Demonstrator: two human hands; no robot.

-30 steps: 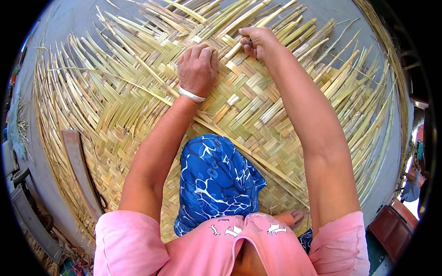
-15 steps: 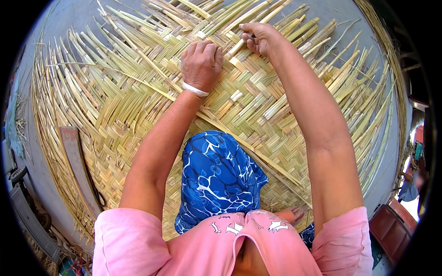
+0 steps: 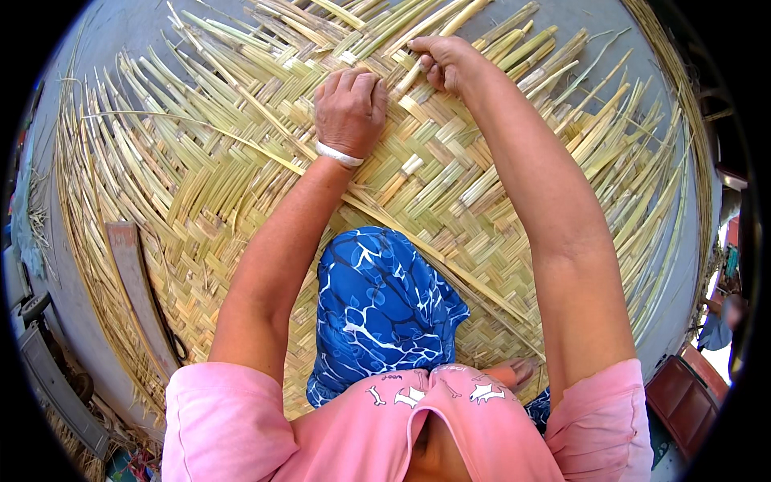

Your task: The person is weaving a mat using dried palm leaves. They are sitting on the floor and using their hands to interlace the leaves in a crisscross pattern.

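A large woven mat [image 3: 201, 249] of flat, pale green and yellow split reed strips spreads under both arms, its loose strip ends fanning out at the far side. My left hand [image 3: 350, 111], with a white band at the wrist, rests on the weave with its fingers curled down; their tips and anything under them are hidden. Farther right, my right hand [image 3: 444, 64] is closed, thumb and fingers bent around a pale reed strip [image 3: 409, 78] that slants up toward it from the weave. The exact grip on the strip is partly covered by the fingers.
A knee in blue patterned cloth [image 3: 385, 313] presses on the mat in front of me. To the left lies a long flat bar [image 3: 132, 265] on the mat. Grey floor [image 3: 60, 233] borders the weave. At the lower right stands a dark red object [image 3: 683, 402].
My right hand has shifted slightly left, together with the pale strip near its fingers. My left hand has barely moved.
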